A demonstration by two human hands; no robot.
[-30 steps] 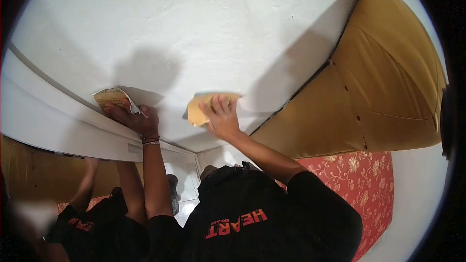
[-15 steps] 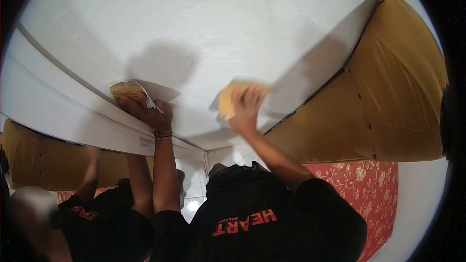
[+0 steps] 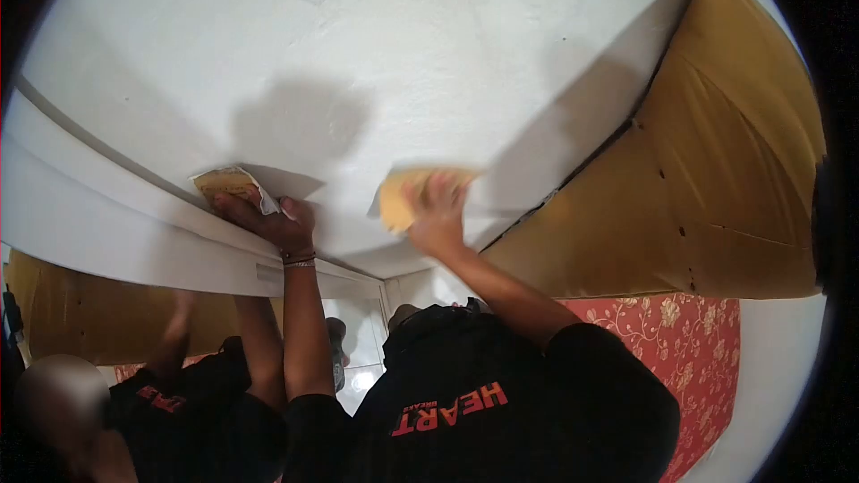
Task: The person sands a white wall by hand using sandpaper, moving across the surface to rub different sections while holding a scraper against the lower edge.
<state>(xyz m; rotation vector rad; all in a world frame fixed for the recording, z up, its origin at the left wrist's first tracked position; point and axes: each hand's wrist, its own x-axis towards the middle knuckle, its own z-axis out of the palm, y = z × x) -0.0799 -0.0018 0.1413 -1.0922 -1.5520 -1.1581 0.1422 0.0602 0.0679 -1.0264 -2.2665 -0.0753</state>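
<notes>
My left hand is closed on a folded piece of sandpaper, yellowish with print on its back and a pale torn edge. It rests at the white wall, beside the ledge of a mirror frame. My right hand presses a yellow sheet of sandpaper against the white wall. Its fingers are bent over the sheet and blurred by motion. Both forearms reach up from a black shirt.
A brown upholstered panel stands against the wall on the right. Red floral fabric lies below it. On the left, a mirror in a white frame reflects a person. White floor tiles show beneath.
My right hand has moved a little left and down in view with its sheet. My left hand keeps its piece near the frame, and the whole view has shifted slightly.
</notes>
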